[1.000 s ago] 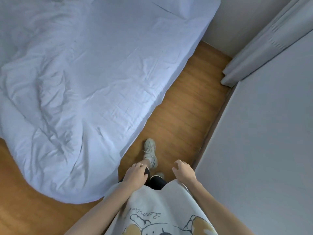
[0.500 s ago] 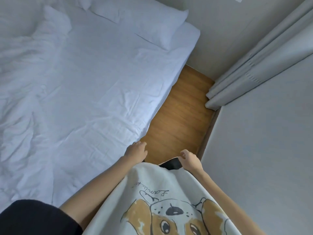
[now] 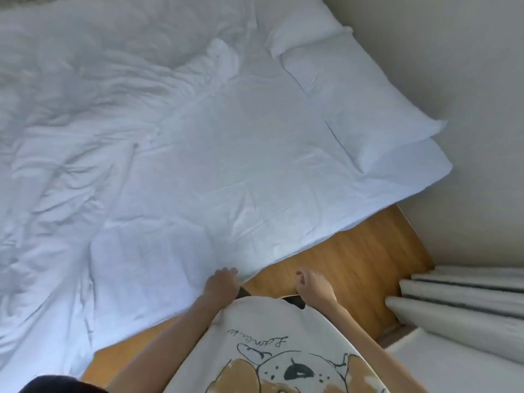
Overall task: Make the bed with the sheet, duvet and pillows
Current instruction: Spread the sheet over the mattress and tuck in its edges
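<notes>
sheet (image 3: 241, 154) lies spread, pillows (image 3: 365, 100) at 1 o'clock; duvet (image 3: 71, 123) bunched at 9 remains. our left hand (image 3: 222, 282) and right hand (image 3: 313, 285) hang loosely curled, holding nothing.

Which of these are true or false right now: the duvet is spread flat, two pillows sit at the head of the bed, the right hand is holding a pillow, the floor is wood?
1. The duvet is spread flat over the bed. False: it lies bunched and wrinkled on the far side.
2. Two pillows sit at the head, one pillow near the wall corner, the other beyond it. True.
3. The right hand holds a pillow. False: it holds nothing, above the floor.
4. The floor is wood. True.
5. The left hand is at the sheet edge. True.
</notes>
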`<state>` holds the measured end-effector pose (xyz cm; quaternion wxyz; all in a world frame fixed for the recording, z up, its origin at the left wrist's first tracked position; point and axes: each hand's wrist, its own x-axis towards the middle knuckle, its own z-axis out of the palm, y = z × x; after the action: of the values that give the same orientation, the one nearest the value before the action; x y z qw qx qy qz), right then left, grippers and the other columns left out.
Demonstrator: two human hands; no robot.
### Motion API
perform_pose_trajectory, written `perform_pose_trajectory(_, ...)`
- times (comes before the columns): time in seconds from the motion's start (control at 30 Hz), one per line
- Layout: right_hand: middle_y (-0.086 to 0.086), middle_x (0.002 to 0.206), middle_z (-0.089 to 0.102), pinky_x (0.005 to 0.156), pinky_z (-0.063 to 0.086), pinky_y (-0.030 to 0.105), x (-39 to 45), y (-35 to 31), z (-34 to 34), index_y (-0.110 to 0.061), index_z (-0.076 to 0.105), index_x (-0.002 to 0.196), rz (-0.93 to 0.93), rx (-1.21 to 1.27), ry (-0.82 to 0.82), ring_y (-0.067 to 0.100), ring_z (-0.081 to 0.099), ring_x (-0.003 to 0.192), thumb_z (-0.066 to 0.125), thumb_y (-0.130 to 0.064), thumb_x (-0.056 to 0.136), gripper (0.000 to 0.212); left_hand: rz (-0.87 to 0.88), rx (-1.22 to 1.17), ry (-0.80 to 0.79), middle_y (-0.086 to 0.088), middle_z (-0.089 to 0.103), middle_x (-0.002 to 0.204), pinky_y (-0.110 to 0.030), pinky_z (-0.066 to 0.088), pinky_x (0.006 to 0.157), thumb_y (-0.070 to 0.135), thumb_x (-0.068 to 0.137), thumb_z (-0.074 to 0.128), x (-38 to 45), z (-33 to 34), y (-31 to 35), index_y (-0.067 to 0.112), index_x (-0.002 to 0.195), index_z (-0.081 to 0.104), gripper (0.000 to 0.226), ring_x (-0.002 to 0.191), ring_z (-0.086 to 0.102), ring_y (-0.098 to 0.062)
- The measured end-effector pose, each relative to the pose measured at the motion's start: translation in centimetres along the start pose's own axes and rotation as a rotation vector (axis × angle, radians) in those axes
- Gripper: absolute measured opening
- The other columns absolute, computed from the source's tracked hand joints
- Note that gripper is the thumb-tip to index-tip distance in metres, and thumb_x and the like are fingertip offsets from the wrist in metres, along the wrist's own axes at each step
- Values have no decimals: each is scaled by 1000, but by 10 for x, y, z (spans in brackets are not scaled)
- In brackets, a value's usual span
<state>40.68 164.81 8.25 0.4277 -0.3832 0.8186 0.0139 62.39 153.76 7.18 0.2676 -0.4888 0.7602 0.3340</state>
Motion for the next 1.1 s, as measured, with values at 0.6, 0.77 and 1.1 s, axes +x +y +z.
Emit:
perform_pose_trajectory(0.6,3,121,60,88,44,31,105,-73,-100,-17,54,126,-318,-400,-142,21,54,113,43,-23,94,34,-282,-361,123,-5,42,141,-32,36,102,23,95,41,25,-33,33,16,141,38,46,130,38,-22)
perform_pose_trajectory(0.77,6,125,59,95,43,33,126,-153,-85,-13,52,128,-411,-441,-99,23,51,116,43,-24,97,35,-251,-239,222,-8,42,140,-33,37,101,26,98,40,46,-85,-40,14,141,36,45,128,39,-25)
perform_pose_trajectory(1.1,8,127,54,94,40,34,194,-318,-76,-12,51,129,-599,-590,-130,25,45,122,44,-23,97,35,-446,-429,369,-8,40,143,-33,35,102,25,97,43,65,-153,-141,14,141,37,46,131,36,-24)
